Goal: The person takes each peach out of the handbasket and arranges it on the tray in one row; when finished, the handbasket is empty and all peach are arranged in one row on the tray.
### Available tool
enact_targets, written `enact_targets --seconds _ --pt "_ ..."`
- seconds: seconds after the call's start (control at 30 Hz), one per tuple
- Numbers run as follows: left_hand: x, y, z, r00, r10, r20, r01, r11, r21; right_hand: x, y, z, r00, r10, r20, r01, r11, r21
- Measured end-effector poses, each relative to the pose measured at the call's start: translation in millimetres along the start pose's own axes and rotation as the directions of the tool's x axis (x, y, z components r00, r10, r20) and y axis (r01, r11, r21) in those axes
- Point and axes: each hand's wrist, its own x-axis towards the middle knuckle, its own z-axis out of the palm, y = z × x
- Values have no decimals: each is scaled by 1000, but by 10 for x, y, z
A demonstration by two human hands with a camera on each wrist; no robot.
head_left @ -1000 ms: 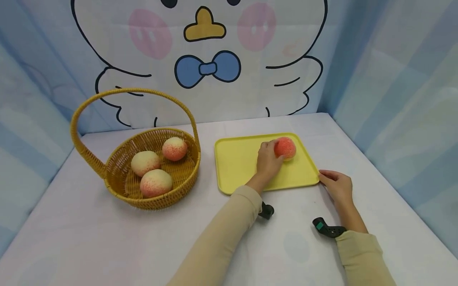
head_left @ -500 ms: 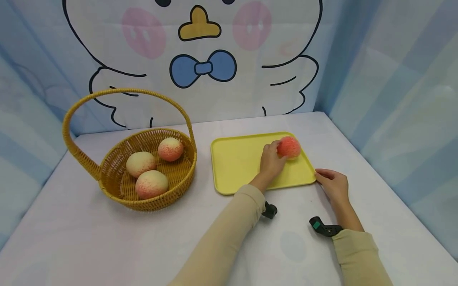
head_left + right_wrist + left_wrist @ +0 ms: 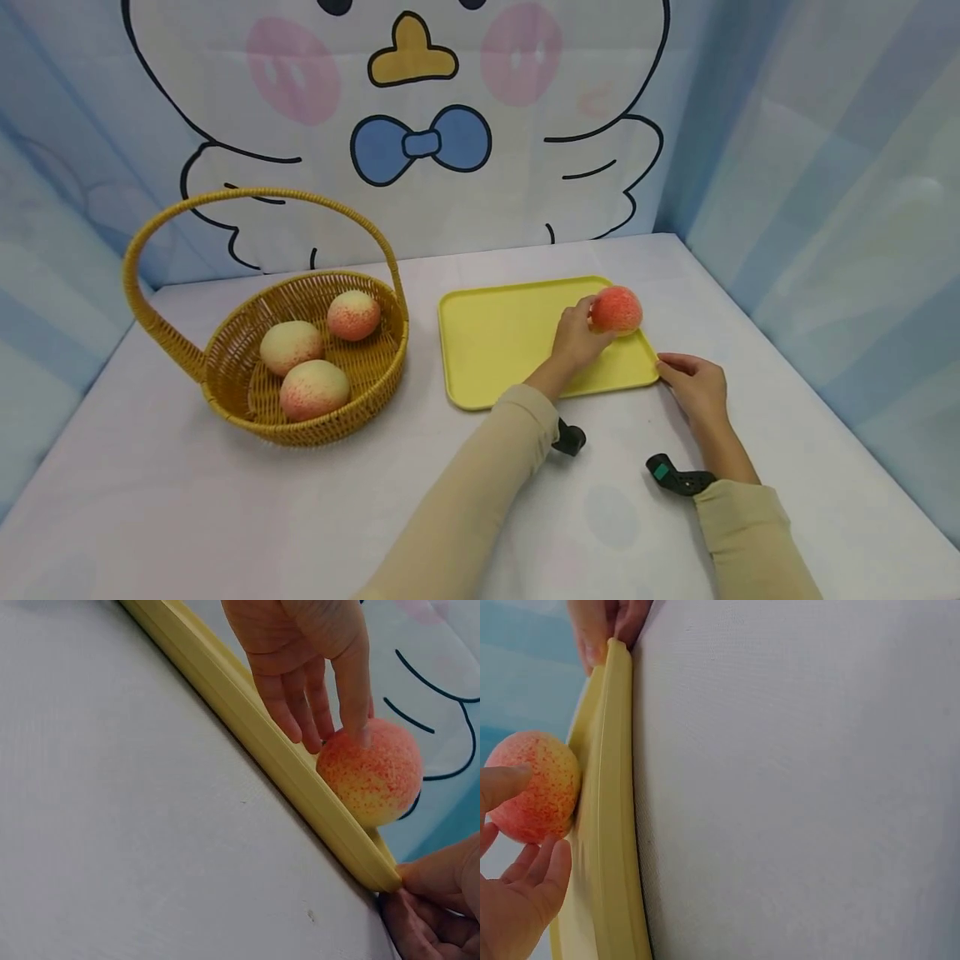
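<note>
A red and pale-yellow peach (image 3: pixel 617 311) is at the right end of the yellow tray (image 3: pixel 487 342). My left hand (image 3: pixel 580 337) holds it from its left side, thumb and fingertips on its skin. In the left wrist view, the thumb lies on one side of the peach (image 3: pixel 544 784) and the other fingers curve near its opposite side. My right hand (image 3: pixel 699 385) pinches the tray's near right corner between thumb and fingers, seen closely in the right wrist view, where the peach (image 3: pixel 375 769) sits just beyond the tray's rim (image 3: pixel 300 787).
On the left of the table (image 3: pixel 225 517) stands a woven basket (image 3: pixel 382 396) with a tall arched handle (image 3: pixel 300 196). Three more peaches lie inside it, one peach (image 3: pixel 315 390) nearest the front. A cartoon-printed curtain (image 3: pixel 510 192) hangs behind the table.
My left hand has moved the peach to the right across the tray. My right hand keeps its pinch on the tray corner. The head view has shifted slightly.
</note>
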Motion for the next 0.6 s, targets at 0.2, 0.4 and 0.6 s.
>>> enact_targets --seconds 0.2,0.4,0.6 --pt "-35 -10 -105 1000 2 -7 -2 1000 18 11 24 44 1000 -11 4 11 1000 -15" --pt "-105 -7 -373 999 44 9 -44 999 -7 2 55 23 1000 9 5 -9 1000 -12" --pt "-199 -46 -786 993 111 35 -111 994 0 21 44 18 1000 9 12 -8 1000 -16"
